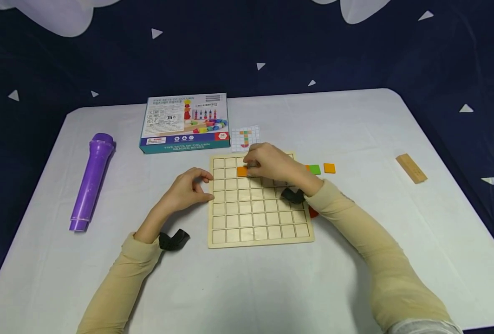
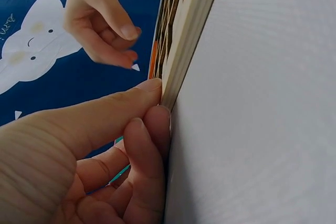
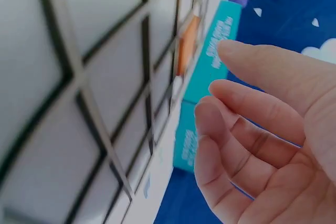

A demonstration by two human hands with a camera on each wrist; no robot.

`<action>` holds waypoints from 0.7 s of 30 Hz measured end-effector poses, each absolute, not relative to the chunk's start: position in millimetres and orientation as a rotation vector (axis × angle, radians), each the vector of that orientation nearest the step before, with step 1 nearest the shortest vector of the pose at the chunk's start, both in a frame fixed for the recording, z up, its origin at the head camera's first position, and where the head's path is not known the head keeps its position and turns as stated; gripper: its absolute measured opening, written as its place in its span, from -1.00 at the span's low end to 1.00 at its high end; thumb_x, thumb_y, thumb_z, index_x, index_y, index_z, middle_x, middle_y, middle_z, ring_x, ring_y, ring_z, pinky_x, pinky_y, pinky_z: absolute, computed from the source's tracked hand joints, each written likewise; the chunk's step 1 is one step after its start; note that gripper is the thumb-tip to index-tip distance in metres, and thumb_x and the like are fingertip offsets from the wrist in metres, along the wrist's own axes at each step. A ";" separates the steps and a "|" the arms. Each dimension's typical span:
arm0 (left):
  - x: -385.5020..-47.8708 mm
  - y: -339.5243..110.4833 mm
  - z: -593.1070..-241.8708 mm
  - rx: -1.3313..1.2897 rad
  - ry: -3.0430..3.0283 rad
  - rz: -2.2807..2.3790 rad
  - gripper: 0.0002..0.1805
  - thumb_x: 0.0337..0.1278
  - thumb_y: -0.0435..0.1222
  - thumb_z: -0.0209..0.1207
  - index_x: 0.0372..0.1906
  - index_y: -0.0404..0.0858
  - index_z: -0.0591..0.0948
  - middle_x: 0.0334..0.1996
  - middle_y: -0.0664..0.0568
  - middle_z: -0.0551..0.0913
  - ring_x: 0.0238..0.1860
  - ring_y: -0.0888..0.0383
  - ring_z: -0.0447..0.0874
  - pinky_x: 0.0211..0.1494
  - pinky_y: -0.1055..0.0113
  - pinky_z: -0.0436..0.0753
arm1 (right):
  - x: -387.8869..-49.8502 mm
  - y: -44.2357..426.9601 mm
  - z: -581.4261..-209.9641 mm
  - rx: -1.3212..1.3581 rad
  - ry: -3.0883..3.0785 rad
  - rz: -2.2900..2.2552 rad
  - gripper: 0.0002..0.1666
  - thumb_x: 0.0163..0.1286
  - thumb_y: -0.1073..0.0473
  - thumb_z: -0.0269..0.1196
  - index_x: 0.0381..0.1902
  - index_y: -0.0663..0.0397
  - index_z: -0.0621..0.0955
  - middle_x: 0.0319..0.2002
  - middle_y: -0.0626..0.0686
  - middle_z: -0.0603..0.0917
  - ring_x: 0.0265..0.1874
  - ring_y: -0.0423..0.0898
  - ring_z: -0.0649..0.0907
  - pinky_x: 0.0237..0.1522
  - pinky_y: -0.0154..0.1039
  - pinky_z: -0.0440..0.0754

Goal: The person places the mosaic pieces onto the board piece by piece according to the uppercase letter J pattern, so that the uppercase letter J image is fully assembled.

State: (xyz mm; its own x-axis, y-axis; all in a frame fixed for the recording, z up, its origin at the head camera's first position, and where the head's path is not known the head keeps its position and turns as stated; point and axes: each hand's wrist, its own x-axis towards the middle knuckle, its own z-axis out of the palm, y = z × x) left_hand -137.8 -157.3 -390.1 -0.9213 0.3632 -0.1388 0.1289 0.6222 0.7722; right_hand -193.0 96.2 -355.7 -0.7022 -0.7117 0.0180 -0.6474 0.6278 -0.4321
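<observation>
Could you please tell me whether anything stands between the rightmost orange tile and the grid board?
Yes: the green tile and a partly hidden orange piece lie between the rightmost orange tile and the grid board, with the right arm reaching over the board's edge close by.

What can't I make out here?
Head view: full shape of the red piece, behind the right sleeve.
Head view: some squares of the board, under the right grip.
Head view: finest print on the box, too small.
Right wrist view: board's remainder, cut by the left edge.
</observation>
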 end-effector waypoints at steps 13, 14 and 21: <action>-136.4 -158.4 -391.8 0.421 2.574 1.184 -0.51 -0.12 -0.38 0.36 0.01 -0.34 0.51 -0.15 -0.15 0.50 -0.52 0.21 0.48 -0.41 0.45 0.45 | -177.7 135.4 -336.9 -1.160 2.788 -0.738 -0.78 0.20 0.35 0.25 -0.18 0.29 0.67 -0.21 0.16 0.68 -0.46 -0.11 0.53 -0.35 -0.27 0.51; -136.3 -158.5 -391.9 0.424 2.573 1.186 -0.52 -0.11 -0.38 0.36 0.01 -0.35 0.51 -0.15 -0.15 0.50 -0.52 0.21 0.48 -0.41 0.45 0.45 | -176.7 138.1 -336.5 -1.162 2.795 -0.737 -0.78 0.20 0.35 0.25 -0.18 0.30 0.67 -0.22 0.17 0.67 -0.46 -0.11 0.53 -0.36 -0.27 0.51; -136.0 -158.7 -392.0 0.427 2.583 1.192 -0.52 -0.11 -0.38 0.35 0.02 -0.35 0.52 -0.14 -0.16 0.51 -0.52 0.25 0.47 -0.40 0.46 0.45 | -168.1 161.0 -336.3 -1.096 2.858 -0.729 -0.76 0.17 0.34 0.29 -0.17 0.29 0.67 -0.21 0.15 0.68 -0.42 -0.07 0.58 -0.34 -0.23 0.55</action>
State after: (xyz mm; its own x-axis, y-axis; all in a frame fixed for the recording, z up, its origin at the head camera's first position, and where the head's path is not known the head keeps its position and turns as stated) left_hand -136.0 -158.7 -392.0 -0.9217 0.3707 -0.1142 0.1535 0.6189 0.7703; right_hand -168.1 161.0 -336.3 -0.7573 -0.6317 0.1656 -0.6338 0.6500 -0.4194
